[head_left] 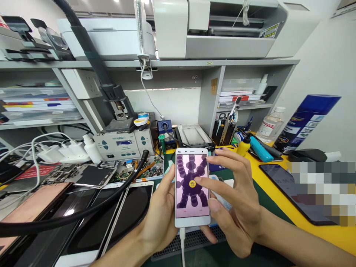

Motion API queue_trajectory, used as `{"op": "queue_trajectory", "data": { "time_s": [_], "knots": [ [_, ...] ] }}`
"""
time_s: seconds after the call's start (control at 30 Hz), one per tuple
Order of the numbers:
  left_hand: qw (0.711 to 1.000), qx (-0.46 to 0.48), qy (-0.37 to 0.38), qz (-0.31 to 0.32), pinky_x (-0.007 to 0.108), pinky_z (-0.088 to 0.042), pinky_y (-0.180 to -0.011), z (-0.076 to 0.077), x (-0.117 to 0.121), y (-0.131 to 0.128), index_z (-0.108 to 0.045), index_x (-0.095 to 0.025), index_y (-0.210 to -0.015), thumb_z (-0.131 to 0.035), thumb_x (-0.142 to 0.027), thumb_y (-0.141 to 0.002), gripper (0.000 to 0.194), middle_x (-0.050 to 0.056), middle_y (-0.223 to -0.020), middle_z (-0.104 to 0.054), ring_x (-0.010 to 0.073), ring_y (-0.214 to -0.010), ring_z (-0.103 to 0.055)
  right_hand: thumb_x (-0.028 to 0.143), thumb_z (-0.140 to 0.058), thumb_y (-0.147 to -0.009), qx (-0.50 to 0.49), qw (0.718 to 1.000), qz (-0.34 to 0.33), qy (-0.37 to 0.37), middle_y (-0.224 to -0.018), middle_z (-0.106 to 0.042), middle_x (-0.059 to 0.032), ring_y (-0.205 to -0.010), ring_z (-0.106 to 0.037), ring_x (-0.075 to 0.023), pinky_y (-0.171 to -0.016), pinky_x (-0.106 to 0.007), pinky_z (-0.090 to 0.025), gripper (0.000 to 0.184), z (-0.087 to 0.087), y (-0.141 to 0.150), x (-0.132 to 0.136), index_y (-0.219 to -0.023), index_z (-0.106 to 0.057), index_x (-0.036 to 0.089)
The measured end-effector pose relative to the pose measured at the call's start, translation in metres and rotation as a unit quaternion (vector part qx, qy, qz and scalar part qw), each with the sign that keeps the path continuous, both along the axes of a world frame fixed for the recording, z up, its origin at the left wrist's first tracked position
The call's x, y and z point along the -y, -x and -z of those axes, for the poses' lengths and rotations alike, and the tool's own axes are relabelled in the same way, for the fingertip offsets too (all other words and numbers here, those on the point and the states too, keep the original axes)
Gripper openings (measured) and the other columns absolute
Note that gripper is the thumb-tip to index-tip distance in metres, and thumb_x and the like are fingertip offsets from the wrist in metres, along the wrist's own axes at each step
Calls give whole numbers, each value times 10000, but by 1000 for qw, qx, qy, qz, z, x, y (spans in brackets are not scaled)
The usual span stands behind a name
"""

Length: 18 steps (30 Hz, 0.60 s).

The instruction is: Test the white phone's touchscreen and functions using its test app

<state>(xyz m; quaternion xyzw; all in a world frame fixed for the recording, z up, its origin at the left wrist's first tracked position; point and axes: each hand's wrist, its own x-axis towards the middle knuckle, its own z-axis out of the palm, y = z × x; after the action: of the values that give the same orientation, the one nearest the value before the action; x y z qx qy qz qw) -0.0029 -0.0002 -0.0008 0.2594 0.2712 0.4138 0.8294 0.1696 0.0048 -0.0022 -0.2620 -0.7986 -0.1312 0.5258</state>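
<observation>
While left hand grips white phone, right hand, loosely spread and grasping nothing, has fingertip at lit screen; white cable plugged into near end.

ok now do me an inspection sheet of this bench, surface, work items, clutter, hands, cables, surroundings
Surface: green mat on a yellow tabletop.
Work items: white phone, lit, showing dark blots on pink.
Clutter: other phones and small parts crowd the left side.
Hands: left hand holds the white phone; right hand is spread, one fingertip over the display, contact unclear.
Cables: white cable at the phone's lower end; thick black hose crosses the other phones.
Surroundings: grey shelving, spray can.
</observation>
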Motion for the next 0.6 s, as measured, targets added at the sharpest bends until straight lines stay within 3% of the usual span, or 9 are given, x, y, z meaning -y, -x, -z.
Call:
{"op": "queue_trajectory", "data": {
  "time_s": [0.27, 0.6],
  "knots": [
    [1000, -6, -4, -11, 411, -546, -808, -6, 1, -3, -592, -144, -1298, -431, -571, -928, 587, 128, -1018, -745, 294, -902, -711, 163, -523, -684, 0, 1000, -2, -3, -1203, -536, -178, -1225, -479, -355, -1013, -628, -382, 340, 2, 0, 0, -953, -721, 99],
    [1000, -7, -7, -3, 416, -545, -815, -2, 0, -1, -589, -154, -1302, -454, -592, -911, 603, 126, -1028, -744, 294, -905, -709, 166, -524, -687, -2, 1000, -4, -8, -1201, -540, -184, -1212, -483, -360, -1003, -633, -389, 337, 2, -1, 0, -947, -724, 89]
  ]
}}
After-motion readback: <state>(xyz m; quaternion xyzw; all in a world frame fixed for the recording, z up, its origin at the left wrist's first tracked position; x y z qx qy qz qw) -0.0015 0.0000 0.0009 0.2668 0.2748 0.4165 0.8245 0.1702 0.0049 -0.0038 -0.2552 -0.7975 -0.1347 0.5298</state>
